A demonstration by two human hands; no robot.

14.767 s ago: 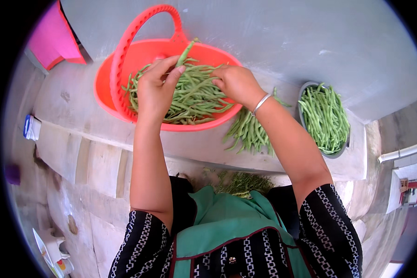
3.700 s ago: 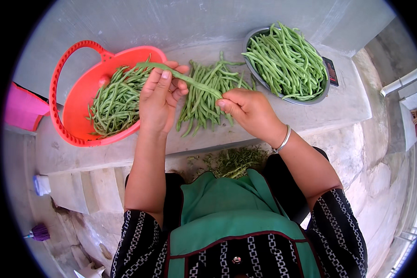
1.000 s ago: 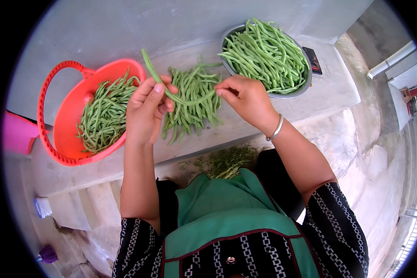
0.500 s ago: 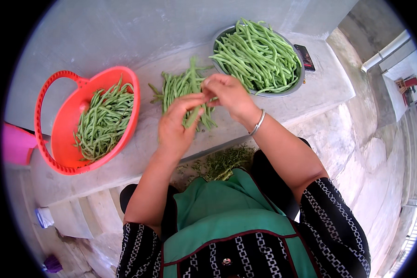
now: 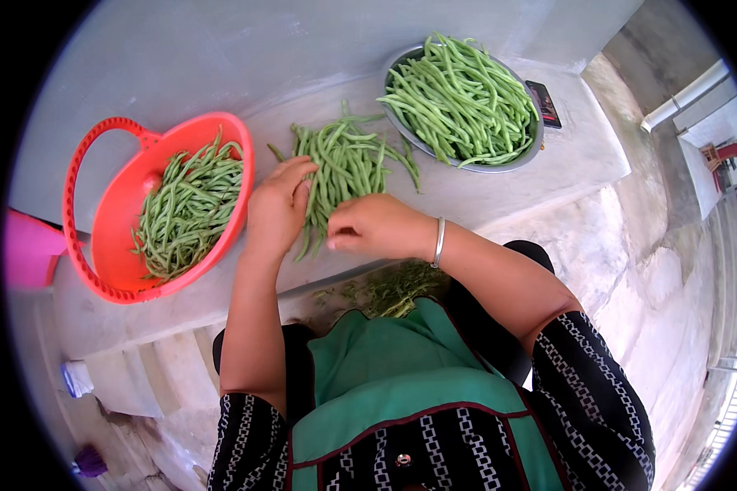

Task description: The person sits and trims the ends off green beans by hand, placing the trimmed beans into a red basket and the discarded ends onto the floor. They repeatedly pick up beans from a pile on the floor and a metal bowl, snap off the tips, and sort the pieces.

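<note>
Left hand point(image 5: 278, 206) and right hand point(image 5: 381, 227), grasps unclear, at left and near edges of bean pile point(image 5: 342, 164)

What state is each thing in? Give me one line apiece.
Red basket: handle raised, partly filled
Basket beans: tangled
Gray bowl: full
Bowl beans: piled above the rim
Loose beans: heaped on the ledge
Dark flat device: lying beside the bowl
Green scraps: scattered below the ledge
Green apron: worn
Silver bracelet: worn
Left grip: partly curled at the loose beans
Right grip: curled, contents unclear
</note>
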